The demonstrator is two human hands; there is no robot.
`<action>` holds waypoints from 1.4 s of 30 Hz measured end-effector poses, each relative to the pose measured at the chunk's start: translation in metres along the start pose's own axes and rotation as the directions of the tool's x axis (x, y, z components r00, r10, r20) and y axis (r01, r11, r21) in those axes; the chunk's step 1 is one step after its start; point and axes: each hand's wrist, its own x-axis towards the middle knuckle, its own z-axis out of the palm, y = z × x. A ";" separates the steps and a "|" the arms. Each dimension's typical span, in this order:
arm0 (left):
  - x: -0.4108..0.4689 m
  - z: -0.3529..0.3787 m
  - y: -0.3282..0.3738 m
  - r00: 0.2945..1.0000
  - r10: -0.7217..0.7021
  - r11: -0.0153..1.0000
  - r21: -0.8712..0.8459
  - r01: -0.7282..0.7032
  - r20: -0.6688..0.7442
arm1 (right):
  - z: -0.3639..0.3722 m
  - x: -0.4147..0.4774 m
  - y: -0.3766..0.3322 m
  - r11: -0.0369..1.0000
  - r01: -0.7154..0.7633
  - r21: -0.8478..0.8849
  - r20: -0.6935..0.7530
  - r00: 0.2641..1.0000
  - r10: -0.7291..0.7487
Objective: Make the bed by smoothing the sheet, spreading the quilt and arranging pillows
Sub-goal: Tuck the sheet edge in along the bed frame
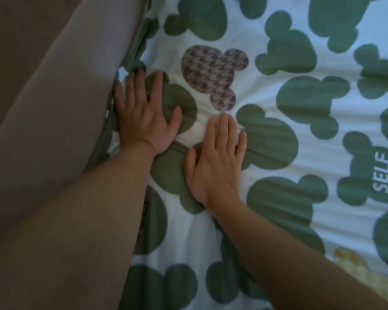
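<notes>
Bed fabric fills nearly all the view: a white bed cover printed with dark green mouse-head shapes (240, 41), lying spread over the bed and reaching to its left edge; whether it is the sheet or the quilt I cannot tell. Both hands lie flat on it, close together but not touching each other. The left hand (143, 115) presses down beside the left edge, its fingers straight and spread, so its grip is released and holds nothing. The right hand (213, 162) is just to the right and a little nearer to the person, palm down with fingers straight and together, its grip also released. Small folds gather in the fabric between and around the two hands. Just beyond the fingertips is one mouse-head shape with a purple houndstooth pattern (211, 72). Far to the right a green shape carries the white word SELF (382, 173), and a yellow patterned shape (356, 265) shows at the lower right. Along the left side runs a padded mauve panel (54, 108), touching the cover's edge.
</notes>
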 end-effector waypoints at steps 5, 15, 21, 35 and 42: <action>0.002 -0.019 -0.003 0.983 -0.016 1.000 -0.008 0.018 0.182 | 0.002 0.004 0.003 0.998 0.050 -0.030 0.019 0.999 -0.049; -0.224 -0.082 -0.063 0.939 -0.165 0.981 -0.052 0.189 0.301 | -0.025 -0.066 -0.021 0.999 -0.028 -0.033 0.033 0.999 0.029; -0.366 -0.103 -0.076 0.925 -0.289 0.953 -0.016 0.302 0.249 | -0.068 -0.273 -0.081 0.976 -0.041 0.214 0.147 0.989 0.009; -0.447 -0.080 -0.103 0.980 -0.136 0.986 0.114 0.119 0.147 | -0.016 -0.380 -0.086 1.000 0.024 -0.011 0.126 0.992 -0.023; -0.447 -0.075 -0.098 0.982 -0.161 0.981 0.121 0.149 0.101 | -0.017 -0.379 -0.086 1.000 0.007 -0.024 0.110 0.994 -0.004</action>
